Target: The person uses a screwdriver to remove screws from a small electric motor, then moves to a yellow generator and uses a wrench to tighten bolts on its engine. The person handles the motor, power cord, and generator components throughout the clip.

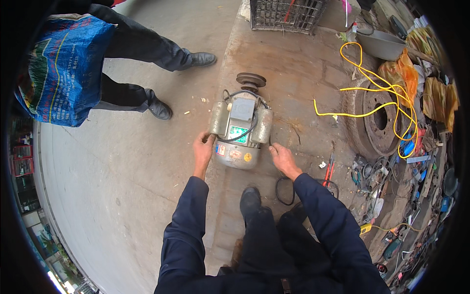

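Note:
A grey electric motor [236,156] lies on the ground in front of me, with a junction box [242,109] on top and a long rounded housing along each side. A double-grooved pulley [251,80] sits at its far end. A black cable [250,128] curves from the box across a green label toward my left hand. My left hand [202,149] is closed at the motor's lower left side. My right hand [284,159] is closed at its lower right side. The fingertips of both are partly hidden against the motor.
A person's dark-trousered legs [166,51] and a blue woven bag [71,71] are at left. Rightward lie a yellow cord [364,115], a rusty wheel rim [356,110], red-handled pliers [329,171] and scattered tools. A black crate [289,15] stands ahead. Black cable loops near my feet.

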### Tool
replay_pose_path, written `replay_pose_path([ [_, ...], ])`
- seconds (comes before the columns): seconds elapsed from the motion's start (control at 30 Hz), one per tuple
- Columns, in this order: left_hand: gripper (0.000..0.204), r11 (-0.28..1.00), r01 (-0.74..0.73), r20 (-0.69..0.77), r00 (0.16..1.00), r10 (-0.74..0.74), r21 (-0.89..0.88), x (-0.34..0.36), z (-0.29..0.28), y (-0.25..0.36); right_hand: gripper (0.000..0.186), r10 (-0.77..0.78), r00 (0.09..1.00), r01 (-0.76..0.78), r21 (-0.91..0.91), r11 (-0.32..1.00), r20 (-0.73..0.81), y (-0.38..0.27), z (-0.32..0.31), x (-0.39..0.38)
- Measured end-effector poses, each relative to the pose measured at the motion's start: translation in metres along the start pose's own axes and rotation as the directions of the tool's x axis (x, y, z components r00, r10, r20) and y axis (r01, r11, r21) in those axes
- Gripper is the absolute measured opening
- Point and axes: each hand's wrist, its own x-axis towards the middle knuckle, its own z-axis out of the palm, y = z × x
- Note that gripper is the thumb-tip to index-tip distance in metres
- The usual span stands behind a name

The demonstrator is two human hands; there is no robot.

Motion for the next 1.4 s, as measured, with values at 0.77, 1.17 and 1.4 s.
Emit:
replay_pose_path([
  [0.77, 0.016, 0.883, -0.055, 0.094, 0.989, 0.111, -0.467, -0.069, 0.007, 0.028, 0.025, 0.002, 0.953, 0.047, -0.155, 0.987, 0.304, -0.131, -0.236, -0.025],
  [1.17, 0.014, 0.847, 0.029, -0.248, 0.95, -0.188, -0.531, -0.039, 0.04, 0.017, 0.026, -0.399, 0.915, 0.364, -0.303, 0.881, -0.061, -0.212, -0.047, 0.168],
  [1.4, 0.017, 0.873, 0.13, -0.115, 0.972, -0.207, -0.471, -0.012, 0.028, 0.013, 0.036, -0.175, 0.976, 0.185, -0.071, 0.98, 0.128, -0.107, -0.077, 0.211],
])
